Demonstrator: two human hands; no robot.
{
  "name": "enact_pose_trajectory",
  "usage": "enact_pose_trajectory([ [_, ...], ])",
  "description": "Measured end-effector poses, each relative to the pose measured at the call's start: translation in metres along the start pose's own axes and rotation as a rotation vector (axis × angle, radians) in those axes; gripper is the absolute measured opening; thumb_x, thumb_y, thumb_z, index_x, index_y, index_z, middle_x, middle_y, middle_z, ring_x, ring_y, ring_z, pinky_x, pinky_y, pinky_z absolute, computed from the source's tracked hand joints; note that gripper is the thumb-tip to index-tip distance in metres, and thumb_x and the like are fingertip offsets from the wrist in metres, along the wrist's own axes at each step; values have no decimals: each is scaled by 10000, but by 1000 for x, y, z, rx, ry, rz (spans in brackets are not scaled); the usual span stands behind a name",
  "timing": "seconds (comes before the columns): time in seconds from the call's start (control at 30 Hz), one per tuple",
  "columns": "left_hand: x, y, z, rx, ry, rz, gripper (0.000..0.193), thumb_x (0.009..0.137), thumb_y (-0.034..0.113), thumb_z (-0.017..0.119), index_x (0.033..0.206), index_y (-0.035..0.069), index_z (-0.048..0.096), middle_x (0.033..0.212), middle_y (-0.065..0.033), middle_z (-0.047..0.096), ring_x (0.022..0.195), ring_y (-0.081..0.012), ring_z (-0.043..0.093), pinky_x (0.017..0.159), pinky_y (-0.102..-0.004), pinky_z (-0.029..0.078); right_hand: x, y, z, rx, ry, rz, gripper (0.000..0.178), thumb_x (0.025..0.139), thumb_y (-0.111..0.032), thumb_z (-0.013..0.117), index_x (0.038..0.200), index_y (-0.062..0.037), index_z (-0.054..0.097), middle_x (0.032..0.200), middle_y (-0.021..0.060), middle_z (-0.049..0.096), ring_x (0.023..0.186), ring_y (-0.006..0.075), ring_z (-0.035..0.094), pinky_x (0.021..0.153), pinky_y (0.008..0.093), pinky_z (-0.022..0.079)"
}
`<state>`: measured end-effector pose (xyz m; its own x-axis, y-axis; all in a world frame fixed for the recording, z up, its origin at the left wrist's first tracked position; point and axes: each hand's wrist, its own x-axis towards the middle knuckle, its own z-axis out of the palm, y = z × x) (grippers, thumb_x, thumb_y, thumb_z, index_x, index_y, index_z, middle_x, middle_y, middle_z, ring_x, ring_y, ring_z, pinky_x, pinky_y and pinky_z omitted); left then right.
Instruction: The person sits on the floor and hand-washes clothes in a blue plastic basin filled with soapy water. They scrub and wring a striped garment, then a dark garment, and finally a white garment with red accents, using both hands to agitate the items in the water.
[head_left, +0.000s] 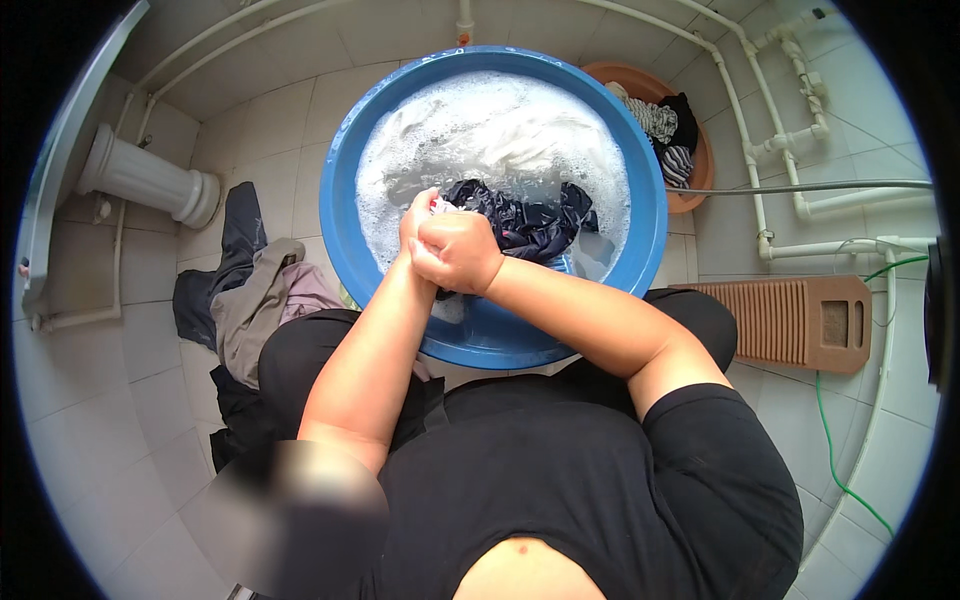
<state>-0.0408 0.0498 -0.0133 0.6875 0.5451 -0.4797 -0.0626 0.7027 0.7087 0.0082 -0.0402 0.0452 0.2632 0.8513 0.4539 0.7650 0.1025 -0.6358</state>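
Observation:
Over the near left part of a large blue tub, my two hands are pressed together. My left hand is closed, and a bit of white cloth with a touch of red shows at its fingers. Curled into a fist right against it is my right hand. From the hands a wet, dark navy garment runs rightward, bunched and partly in the water. White suds and pale, soaked cloth fill the far half of the tub. My fingers hide how the cloth is gripped.
An orange basin with clothes stands behind the tub, at right. A brown washboard lies right of my knee. Dark, olive and pink clothes lie on the tiles at left, near a white pedestal. A grey hose crosses at right.

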Motion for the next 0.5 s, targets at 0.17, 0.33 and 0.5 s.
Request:
enact_pose_trajectory([
  [0.17,-16,21,31,-367,91,-188,323,848,328,440,927,58,600,903,-96,643,815,-262,619,792,-406,485,22,73,1,-101,147,420,239,785,-327,584,735,-94,612,765,173,619,725,367,596,650,437,479],
  [0.33,1,35,24,-186,396,248,271,849,186,546,1082,51,518,957,-111,599,843,-260,606,761,-421,512,20,111,-1,-270,-67,568,406,791,-470,573,913,-84,604,965,148,631,917,336,593,776,429,468],
  [0.5,7,16,9,-44,489,68,499,821,-27,499,1279,80,333,1114,-161,512,925,-267,575,745,-430,536,24,117,-10,-404,-390,649,364,773,-415,616,958,-102,627,1044,144,613,976,312,580,801,401,467],
])
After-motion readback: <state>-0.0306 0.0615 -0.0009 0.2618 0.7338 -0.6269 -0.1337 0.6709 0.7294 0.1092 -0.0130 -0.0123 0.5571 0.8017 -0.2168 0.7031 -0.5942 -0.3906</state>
